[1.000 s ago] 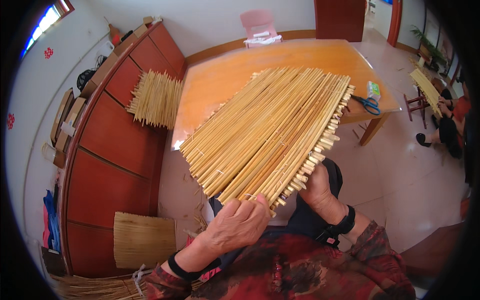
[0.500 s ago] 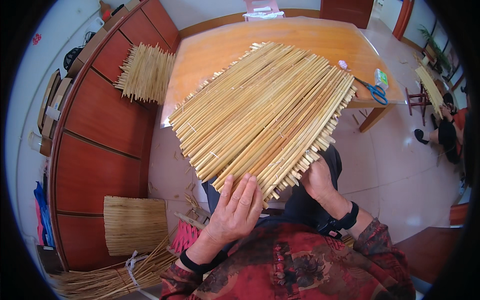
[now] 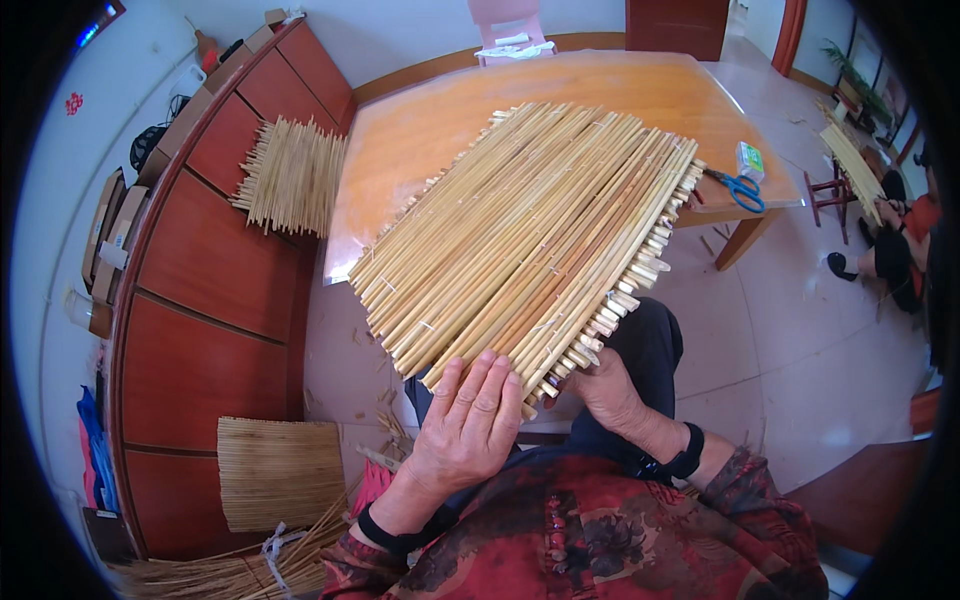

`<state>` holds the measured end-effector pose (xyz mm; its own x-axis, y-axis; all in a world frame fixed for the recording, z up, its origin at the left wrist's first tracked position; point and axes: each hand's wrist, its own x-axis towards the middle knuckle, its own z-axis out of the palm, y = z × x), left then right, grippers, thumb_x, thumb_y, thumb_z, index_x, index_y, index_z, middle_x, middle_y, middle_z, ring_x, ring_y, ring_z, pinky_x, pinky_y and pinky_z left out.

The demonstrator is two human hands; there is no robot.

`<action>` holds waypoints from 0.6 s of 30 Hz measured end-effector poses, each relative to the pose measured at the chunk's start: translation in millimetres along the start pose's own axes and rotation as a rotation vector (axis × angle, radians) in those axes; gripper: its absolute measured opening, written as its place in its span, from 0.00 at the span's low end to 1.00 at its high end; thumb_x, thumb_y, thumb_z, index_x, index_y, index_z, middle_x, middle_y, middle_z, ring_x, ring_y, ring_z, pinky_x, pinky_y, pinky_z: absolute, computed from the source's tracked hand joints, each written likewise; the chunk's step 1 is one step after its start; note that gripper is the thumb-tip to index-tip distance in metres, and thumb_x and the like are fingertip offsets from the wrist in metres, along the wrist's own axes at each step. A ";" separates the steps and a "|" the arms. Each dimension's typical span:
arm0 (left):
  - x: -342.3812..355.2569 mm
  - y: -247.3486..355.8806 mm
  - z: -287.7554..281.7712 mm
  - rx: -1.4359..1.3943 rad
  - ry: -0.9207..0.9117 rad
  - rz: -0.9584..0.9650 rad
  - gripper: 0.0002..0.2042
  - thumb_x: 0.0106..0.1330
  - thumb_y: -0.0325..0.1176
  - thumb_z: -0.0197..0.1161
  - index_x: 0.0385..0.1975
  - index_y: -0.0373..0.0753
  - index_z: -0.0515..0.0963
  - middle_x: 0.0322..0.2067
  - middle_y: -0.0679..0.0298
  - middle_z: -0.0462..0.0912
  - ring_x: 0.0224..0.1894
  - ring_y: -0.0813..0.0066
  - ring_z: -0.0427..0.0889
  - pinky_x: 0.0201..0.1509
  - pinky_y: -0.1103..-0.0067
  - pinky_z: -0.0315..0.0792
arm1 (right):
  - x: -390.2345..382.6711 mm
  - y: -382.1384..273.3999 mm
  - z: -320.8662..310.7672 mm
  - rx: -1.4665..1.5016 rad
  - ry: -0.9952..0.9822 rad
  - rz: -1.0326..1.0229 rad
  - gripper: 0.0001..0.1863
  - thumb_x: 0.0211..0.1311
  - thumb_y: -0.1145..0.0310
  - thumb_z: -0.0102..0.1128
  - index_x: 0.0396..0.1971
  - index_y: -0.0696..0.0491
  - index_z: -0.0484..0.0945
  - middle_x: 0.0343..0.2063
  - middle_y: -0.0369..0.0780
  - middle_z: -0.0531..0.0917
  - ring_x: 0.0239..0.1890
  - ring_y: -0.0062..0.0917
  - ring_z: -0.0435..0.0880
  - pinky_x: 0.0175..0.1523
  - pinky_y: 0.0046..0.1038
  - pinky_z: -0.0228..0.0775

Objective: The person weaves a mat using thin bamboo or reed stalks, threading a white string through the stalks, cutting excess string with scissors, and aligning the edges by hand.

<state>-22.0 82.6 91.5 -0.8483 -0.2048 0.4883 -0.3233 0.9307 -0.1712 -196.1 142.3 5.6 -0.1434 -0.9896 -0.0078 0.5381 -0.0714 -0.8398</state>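
Observation:
A large mat of tan reed-like sticks, tied across with short bits of white thread, slants from the table down over my lap. Flat fingers of my left hand lie on its near end; the thumb is out of sight, and the hand grips the mat there. Close by, my right hand is at the uneven stick ends along the right side. Its fingers curl in below the edge, partly hidden, so what they hold cannot be made out.
The wooden table carries blue-handled scissors and a small green-and-white box at right. A stick bundle lies beside red cabinets. Another mat leans lower left, above loose sticks. A person sits far right.
My right hand has slid left and nearer along the stick ends. The mat has shifted a little, while my left hand keeps its place on the near end.

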 end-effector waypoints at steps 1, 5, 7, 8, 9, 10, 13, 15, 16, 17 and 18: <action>1.1 -0.4 0.0 -0.006 0.005 -0.005 0.13 0.61 0.28 0.52 0.44 0.30 0.69 0.45 0.50 0.75 0.49 0.56 0.76 0.55 0.61 0.67 | 0.4 -2.0 2.5 0.015 -0.013 0.005 0.07 0.56 0.77 0.57 0.35 0.59 0.78 0.27 0.38 0.81 0.28 0.21 0.80 0.35 0.22 0.74; 5.8 -1.2 -0.3 0.002 0.024 -0.009 0.14 0.60 0.28 0.52 0.45 0.30 0.69 0.45 0.50 0.76 0.49 0.56 0.76 0.54 0.62 0.67 | 3.0 -6.2 6.0 0.051 -0.021 -0.003 0.08 0.56 0.76 0.57 0.37 0.59 0.78 0.25 0.37 0.81 0.27 0.20 0.79 0.35 0.21 0.73; 6.5 -0.8 -1.5 -0.009 0.024 -0.036 0.14 0.60 0.27 0.53 0.45 0.30 0.69 0.44 0.50 0.76 0.49 0.56 0.76 0.54 0.62 0.68 | 3.8 -12.3 6.4 -0.011 -0.048 0.039 0.10 0.57 0.76 0.56 0.39 0.58 0.77 0.25 0.37 0.81 0.26 0.20 0.79 0.34 0.21 0.72; 7.6 -0.8 -1.2 -0.009 0.025 -0.037 0.14 0.60 0.27 0.53 0.45 0.30 0.69 0.44 0.50 0.76 0.49 0.56 0.76 0.54 0.62 0.68 | 4.8 -12.7 6.1 -0.013 -0.048 0.038 0.10 0.57 0.76 0.56 0.39 0.58 0.77 0.25 0.37 0.81 0.26 0.20 0.79 0.34 0.21 0.72; 7.5 -0.7 -0.8 -0.008 0.022 -0.033 0.14 0.59 0.27 0.53 0.45 0.30 0.69 0.44 0.50 0.76 0.49 0.56 0.76 0.54 0.62 0.68 | 5.4 -11.3 6.5 -0.014 -0.042 0.023 0.10 0.57 0.76 0.56 0.39 0.58 0.77 0.25 0.37 0.80 0.26 0.20 0.79 0.34 0.21 0.72; 7.2 -0.7 -0.5 -0.006 0.020 -0.030 0.14 0.59 0.27 0.53 0.45 0.30 0.69 0.44 0.50 0.76 0.49 0.56 0.76 0.54 0.62 0.68 | 5.6 -10.4 7.0 -0.016 -0.036 0.007 0.10 0.57 0.76 0.56 0.39 0.58 0.77 0.24 0.37 0.80 0.25 0.20 0.79 0.34 0.21 0.72; 6.8 0.2 0.2 0.020 0.012 -0.032 0.13 0.61 0.29 0.51 0.44 0.31 0.70 0.45 0.51 0.75 0.50 0.58 0.75 0.57 0.62 0.65 | 5.5 -10.5 7.5 -0.032 -0.018 0.023 0.09 0.57 0.77 0.55 0.39 0.58 0.77 0.24 0.37 0.80 0.25 0.19 0.79 0.33 0.21 0.72; 7.3 0.5 0.3 0.018 0.013 -0.039 0.13 0.61 0.29 0.51 0.43 0.31 0.70 0.45 0.51 0.75 0.50 0.58 0.75 0.57 0.62 0.65 | 6.3 -10.4 6.0 -0.044 -0.025 0.021 0.09 0.57 0.77 0.54 0.39 0.58 0.77 0.24 0.37 0.80 0.25 0.19 0.79 0.33 0.21 0.72; 6.9 0.5 0.8 0.015 0.014 -0.044 0.13 0.61 0.29 0.51 0.43 0.31 0.70 0.45 0.50 0.75 0.50 0.58 0.75 0.57 0.62 0.65 | 6.6 -10.0 5.6 -0.056 -0.030 0.018 0.09 0.57 0.77 0.54 0.39 0.58 0.77 0.24 0.37 0.80 0.25 0.19 0.78 0.33 0.21 0.72; 6.7 0.3 0.8 0.015 0.017 -0.045 0.13 0.61 0.29 0.51 0.43 0.31 0.70 0.45 0.50 0.75 0.50 0.58 0.75 0.57 0.62 0.65 | 6.7 -10.6 5.8 -0.058 -0.031 0.018 0.09 0.57 0.77 0.54 0.39 0.58 0.77 0.24 0.37 0.80 0.25 0.19 0.78 0.33 0.21 0.72; 6.9 0.2 0.3 0.012 0.014 -0.047 0.13 0.61 0.29 0.51 0.43 0.31 0.70 0.45 0.51 0.75 0.50 0.58 0.75 0.57 0.62 0.65 | 6.7 -12.4 6.5 -0.073 -0.033 0.019 0.09 0.57 0.77 0.53 0.38 0.58 0.77 0.24 0.37 0.80 0.25 0.19 0.78 0.33 0.21 0.72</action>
<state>-28.0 81.3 94.7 -0.8258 -0.2441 0.5084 -0.3679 0.9165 -0.1574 -198.4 135.7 19.5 -0.1059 -0.9943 -0.0068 0.4782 -0.0449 -0.8771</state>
